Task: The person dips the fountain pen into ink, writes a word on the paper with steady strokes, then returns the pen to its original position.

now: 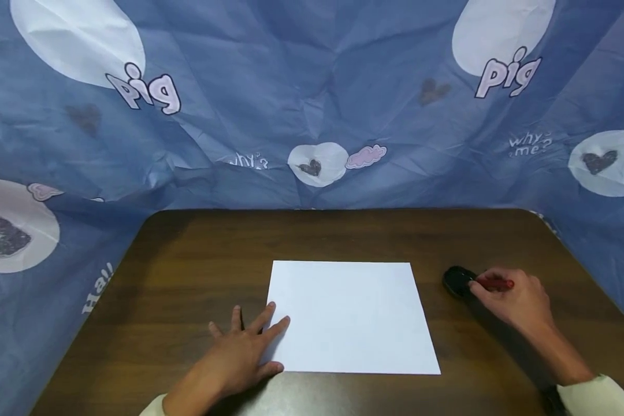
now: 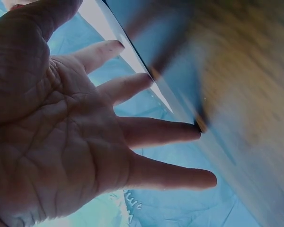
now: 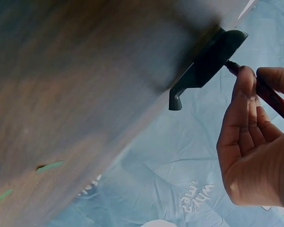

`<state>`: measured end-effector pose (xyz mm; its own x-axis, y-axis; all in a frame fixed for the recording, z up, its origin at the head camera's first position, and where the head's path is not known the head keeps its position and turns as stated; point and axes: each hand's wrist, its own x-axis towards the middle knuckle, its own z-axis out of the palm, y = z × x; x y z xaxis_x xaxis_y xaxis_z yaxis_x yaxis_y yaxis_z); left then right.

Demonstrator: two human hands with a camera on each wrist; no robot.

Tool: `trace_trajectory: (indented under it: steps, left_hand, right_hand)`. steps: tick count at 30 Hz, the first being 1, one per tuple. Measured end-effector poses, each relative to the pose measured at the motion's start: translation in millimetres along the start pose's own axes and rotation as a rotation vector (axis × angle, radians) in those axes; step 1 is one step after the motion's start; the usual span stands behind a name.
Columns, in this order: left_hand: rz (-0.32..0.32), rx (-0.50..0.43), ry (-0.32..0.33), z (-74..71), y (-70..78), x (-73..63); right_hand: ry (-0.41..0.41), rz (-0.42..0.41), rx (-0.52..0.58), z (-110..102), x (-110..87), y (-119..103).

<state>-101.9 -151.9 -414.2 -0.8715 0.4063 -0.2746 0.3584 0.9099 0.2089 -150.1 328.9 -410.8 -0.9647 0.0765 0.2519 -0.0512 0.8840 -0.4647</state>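
A blank white sheet of paper (image 1: 351,318) lies flat on the brown table. My left hand (image 1: 239,352) rests at its left edge with fingers spread, thumb and nearest fingertips on the paper and the others over the wood. In the left wrist view the palm (image 2: 66,127) is bare. Right of the paper stands a small black dish (image 1: 455,279), seen from the side in the right wrist view. My right hand (image 1: 517,297) pinches a slim red pen-like stick (image 3: 273,100) between thumb and fingers. The stick's dark tip touches the dish's edge.
The table (image 1: 197,254) has rounded far corners. Behind it hangs a blue cloth (image 1: 239,115) with hearts and lettering. Thin green strips (image 3: 49,166) show on the wood in the right wrist view. A dark object (image 1: 553,398) sits by the right sleeve.
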Motion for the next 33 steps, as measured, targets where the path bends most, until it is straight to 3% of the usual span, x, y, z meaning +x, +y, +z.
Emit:
trace_trajectory:
  steps: [10,17,24,33]
  left_hand:
    - [0.046,-0.015,0.071,-0.7,-0.2,4.8]
    - [0.057,-0.021,0.055,-0.6,-1.4,3.3]
    - [0.026,-0.013,0.011,0.9,-2.5,1.6]
    - [0.021,-0.006,0.007,0.0,-2.4,1.5]
  right_hand:
    - [0.04,0.0,0.003,-3.9,-3.0,0.0]
    - [0.046,-0.014,-0.015,-2.1,-2.3,-1.4]
    - [0.014,-0.022,-0.02,1.2,-2.8,-5.2]
    - [0.017,-0.044,-0.028,3.1,-1.2,-4.6]
